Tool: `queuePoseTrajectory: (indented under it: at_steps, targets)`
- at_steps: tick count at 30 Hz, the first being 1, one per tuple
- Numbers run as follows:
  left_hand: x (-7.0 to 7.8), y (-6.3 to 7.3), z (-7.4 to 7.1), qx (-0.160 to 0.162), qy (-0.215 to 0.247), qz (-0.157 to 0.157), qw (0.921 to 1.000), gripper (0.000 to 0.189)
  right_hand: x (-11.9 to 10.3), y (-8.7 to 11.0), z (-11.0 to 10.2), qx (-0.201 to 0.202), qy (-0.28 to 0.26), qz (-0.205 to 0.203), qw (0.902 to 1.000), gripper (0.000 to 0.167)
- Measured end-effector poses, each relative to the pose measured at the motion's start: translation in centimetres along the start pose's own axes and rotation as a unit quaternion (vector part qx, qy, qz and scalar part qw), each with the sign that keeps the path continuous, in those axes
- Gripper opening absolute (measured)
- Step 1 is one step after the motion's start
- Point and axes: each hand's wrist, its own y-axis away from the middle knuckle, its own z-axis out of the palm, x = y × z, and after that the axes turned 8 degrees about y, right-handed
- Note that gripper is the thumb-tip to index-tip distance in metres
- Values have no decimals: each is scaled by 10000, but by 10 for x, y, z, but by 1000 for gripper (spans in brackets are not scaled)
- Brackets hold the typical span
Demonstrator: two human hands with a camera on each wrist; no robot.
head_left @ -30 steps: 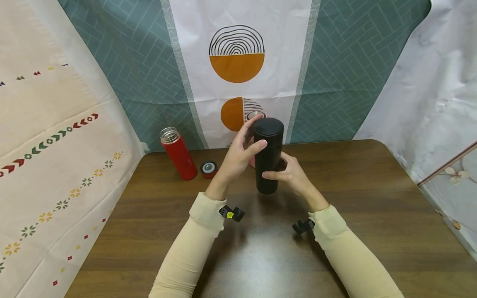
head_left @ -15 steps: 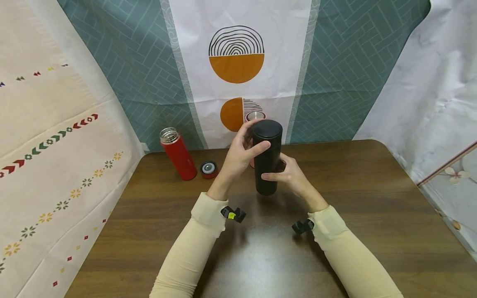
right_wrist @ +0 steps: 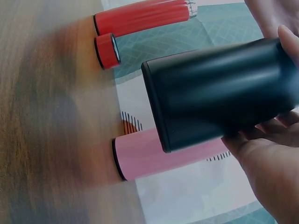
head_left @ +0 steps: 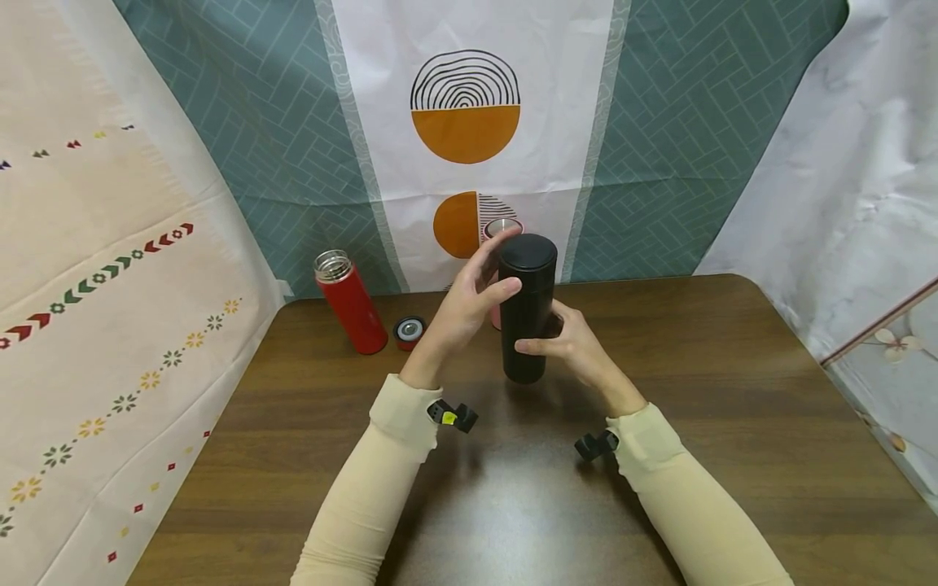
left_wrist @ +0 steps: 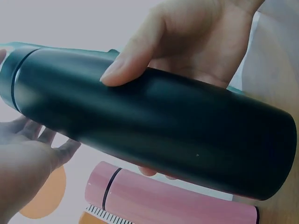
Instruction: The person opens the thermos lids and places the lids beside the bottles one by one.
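Note:
A black thermos [head_left: 523,321] is held above the table, slightly tilted, its lid on. Near the top, my left hand [head_left: 462,308] grips it around the lid, thumb in front and fingers behind. My right hand [head_left: 585,346] holds the lower body, with the thumb across the near side. In the left wrist view the seam under the lid shows as a thin ring, and the right thumb [left_wrist: 124,70] lies along the body. Part of the left fingers is hidden behind the thermos in the head view.
A pink thermos [left_wrist: 182,193] stands behind the black one, mostly hidden in the head view. To the left stand an uncapped red thermos [head_left: 355,309] and its red lid [head_left: 409,334] on the wooden table [head_left: 293,456]. Patterned cloth [head_left: 659,163] hangs behind.
My left thumb shifted right across the lid by half a second ago, then came back left. The thermos wobbled slightly; the right hand keeps its hold.

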Motion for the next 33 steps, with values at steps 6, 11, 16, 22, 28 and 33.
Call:
queuePoseTrajectory:
  at_steps: [6, 11, 16, 22, 28, 33]
  targets:
    - [-1, -1, -3, -131, 137, -118, 9998, 101, -1, 0, 1, -45, 10, 32, 10000, 64]
    - [0, -1, 0, 164, 4, -56, 9998, 100, -1, 0, 1, 9, 68, 9, 10000, 63]
    - [0, -1, 7, 534, -45, 94, 9985, 100, 1, -1, 1, 75, 128, 24, 9999, 63]
    - [-2, -1, 10, 671, -154, 189, 9975, 102, 1, -1, 2, 161, 166, 108, 9997, 66]
    - [0, -2, 4, 340, -270, 128, 9990, 103, 0, -1, 1, 172, 124, 123, 9997, 66]
    - [1, -3, 0, 123, -260, -55, 9996, 104, -1, -1, 0, 21, 170, 52, 9998, 66]
